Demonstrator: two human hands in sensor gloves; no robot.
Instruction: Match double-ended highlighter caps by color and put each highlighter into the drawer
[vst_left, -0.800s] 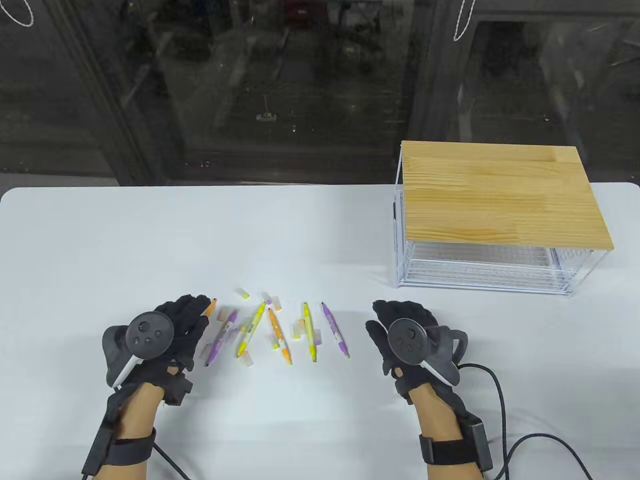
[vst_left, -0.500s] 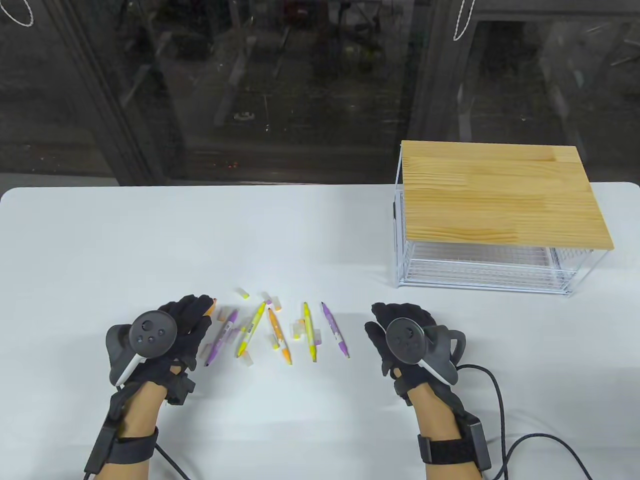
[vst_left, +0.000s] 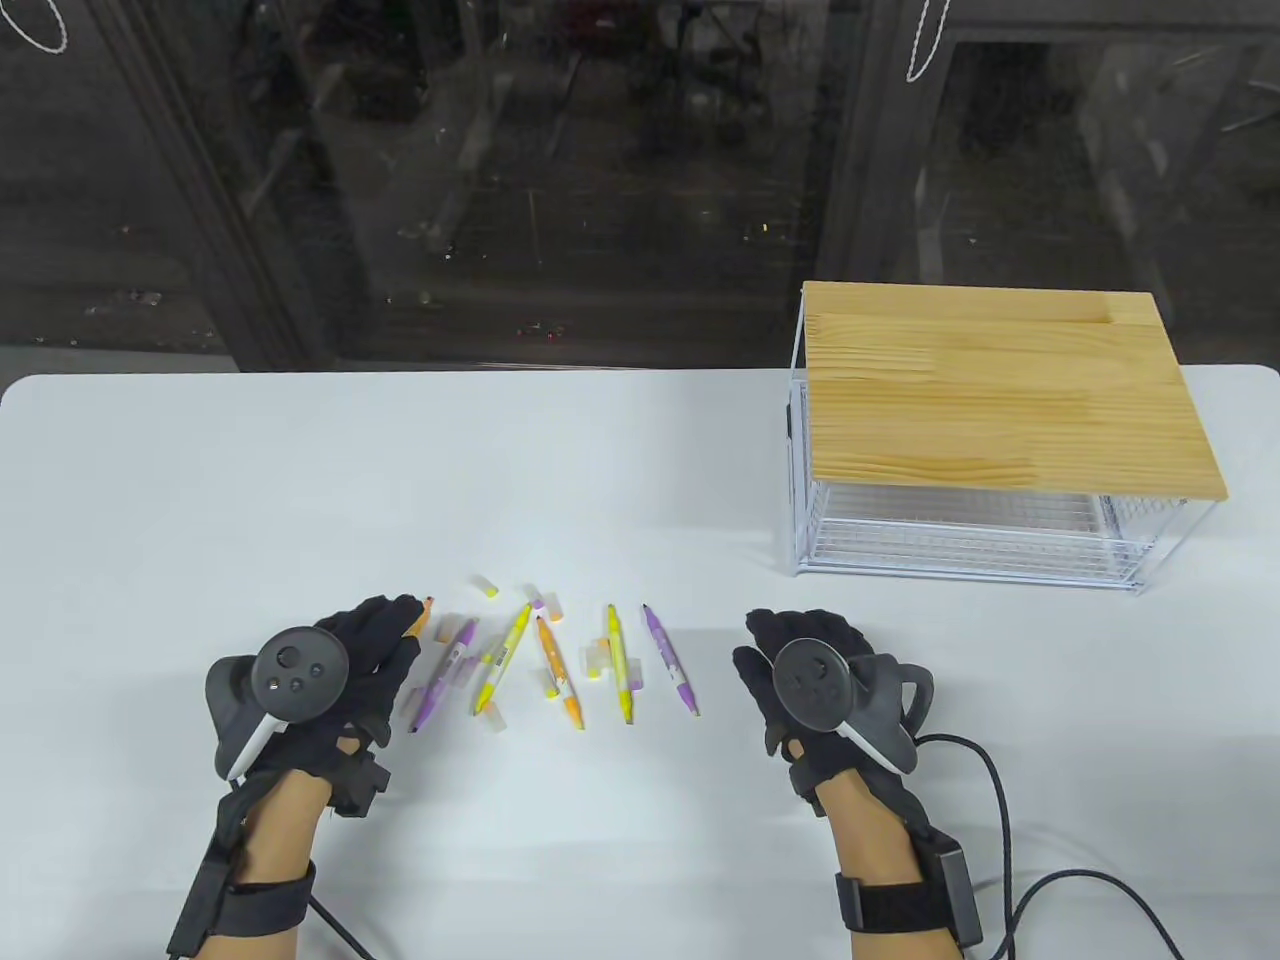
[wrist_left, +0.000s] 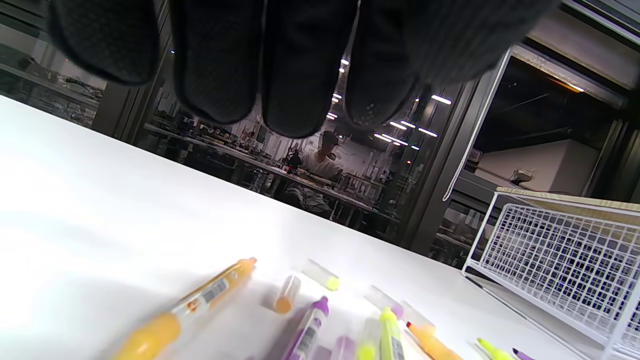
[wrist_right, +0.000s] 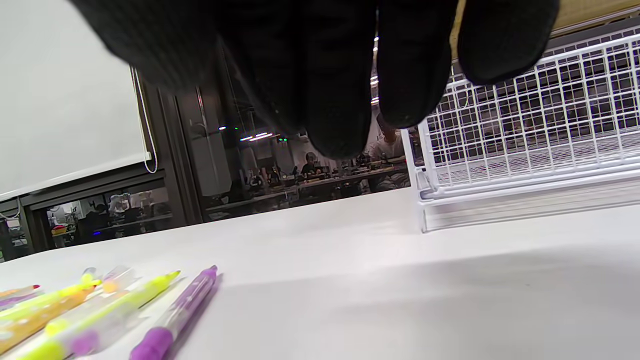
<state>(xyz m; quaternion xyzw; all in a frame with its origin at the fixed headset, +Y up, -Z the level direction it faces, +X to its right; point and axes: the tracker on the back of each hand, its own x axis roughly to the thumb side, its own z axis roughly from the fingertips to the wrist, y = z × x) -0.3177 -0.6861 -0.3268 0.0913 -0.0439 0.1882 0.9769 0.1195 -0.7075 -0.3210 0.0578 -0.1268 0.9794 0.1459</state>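
— White tabletop (vst_left: 640, 450) runs the full width; what sits at its left?

— A left hand (vst_left: 350, 670) in a black glove, fingers straight and relaxed, gripping nothing, hovering over an orange highlighter (vst_left: 420, 618) whose tip shows past the fingertips.

— And beside it?

— Uncapped highlighters lie scattered: a purple highlighter (vst_left: 442, 675), a yellow highlighter (vst_left: 502, 658), a second orange highlighter (vst_left: 558, 670), a second yellow highlighter (vst_left: 620, 663) and a second purple highlighter (vst_left: 670, 660). Loose clear caps (vst_left: 487, 587) lie among them.

— Then?

— The right hand (vst_left: 805, 665), near the last purple pen and apart from it, fingers loosely bent downward, holding nothing.

— Far right?

— A white wire drawer unit (vst_left: 985, 535) under a pale wooden top (vst_left: 1000, 385), well apart from the pens.

— Behind the table?

— Dark glass panes (vst_left: 560, 170) reflecting a dim room; the wrist views show ceiling lights and seated people in it.
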